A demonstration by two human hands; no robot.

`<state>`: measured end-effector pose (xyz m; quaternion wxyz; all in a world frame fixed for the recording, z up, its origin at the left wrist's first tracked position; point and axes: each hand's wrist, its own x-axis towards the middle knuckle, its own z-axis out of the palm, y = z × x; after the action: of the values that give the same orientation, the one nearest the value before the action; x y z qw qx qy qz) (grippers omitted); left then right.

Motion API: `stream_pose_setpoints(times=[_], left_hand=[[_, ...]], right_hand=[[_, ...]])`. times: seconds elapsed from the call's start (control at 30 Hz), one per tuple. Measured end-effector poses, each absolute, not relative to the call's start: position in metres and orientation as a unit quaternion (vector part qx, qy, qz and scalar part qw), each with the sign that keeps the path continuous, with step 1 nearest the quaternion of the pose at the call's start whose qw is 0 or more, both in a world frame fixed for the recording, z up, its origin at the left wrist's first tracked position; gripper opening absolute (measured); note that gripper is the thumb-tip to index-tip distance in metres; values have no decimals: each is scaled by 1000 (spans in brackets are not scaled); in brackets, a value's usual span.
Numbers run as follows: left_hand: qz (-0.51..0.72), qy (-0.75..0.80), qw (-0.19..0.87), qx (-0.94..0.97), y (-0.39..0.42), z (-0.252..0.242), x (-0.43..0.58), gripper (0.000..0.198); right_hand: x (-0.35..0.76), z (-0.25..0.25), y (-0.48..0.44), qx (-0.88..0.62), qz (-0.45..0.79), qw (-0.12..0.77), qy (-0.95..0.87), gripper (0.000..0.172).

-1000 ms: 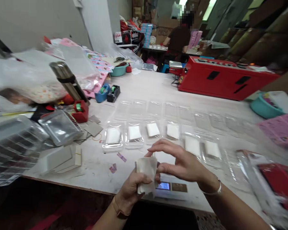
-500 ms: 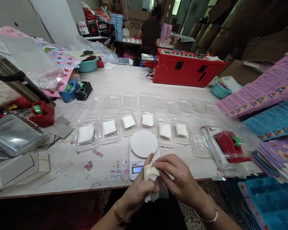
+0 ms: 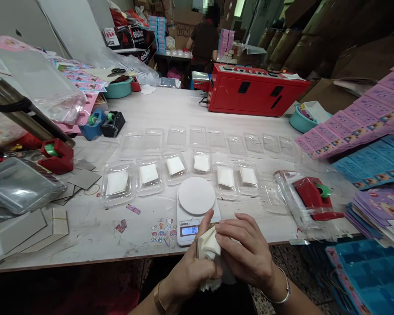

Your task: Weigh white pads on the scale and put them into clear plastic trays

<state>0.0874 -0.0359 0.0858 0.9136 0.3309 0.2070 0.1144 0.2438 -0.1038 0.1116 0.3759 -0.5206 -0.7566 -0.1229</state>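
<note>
Just past the table's front edge, my left hand (image 3: 188, 267) grips a soft, off-white folded tissue (image 3: 209, 241). A stiff greyish edge shows along its left side, and a thin translucent piece hangs below. My right hand (image 3: 246, 249) is closed on the tissue's upper right part; some of its fingertips are hidden. Close in front of both hands stands a white kitchen scale (image 3: 197, 197) with a bare round plate and a lit display. Beyond it, several clear plastic trays (image 3: 117, 202) hold folded white squares (image 3: 117, 182).
Flat clear trays (image 3: 198, 136) form a row behind. Red tape dispensers (image 3: 56, 162) stand left and right, the right dispenser (image 3: 310, 197) beside plastic film. A red machine (image 3: 256, 91) is at the back. Pink boxes (image 3: 351, 120) stack at right. A person (image 3: 204, 41) sits farther off.
My right hand has shifted slightly right and down over the tissue, whose top is now more crumpled. The scale's display shows more clearly beside my left hand.
</note>
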Motion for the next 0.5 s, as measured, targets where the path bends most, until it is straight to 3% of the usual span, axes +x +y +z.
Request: stream_pose_setpoints(times=[0.5], left_hand=[[136, 243, 941, 193, -29, 72, 91, 113]], right_hand=[[252, 113, -75, -488, -91, 336, -800, 16]])
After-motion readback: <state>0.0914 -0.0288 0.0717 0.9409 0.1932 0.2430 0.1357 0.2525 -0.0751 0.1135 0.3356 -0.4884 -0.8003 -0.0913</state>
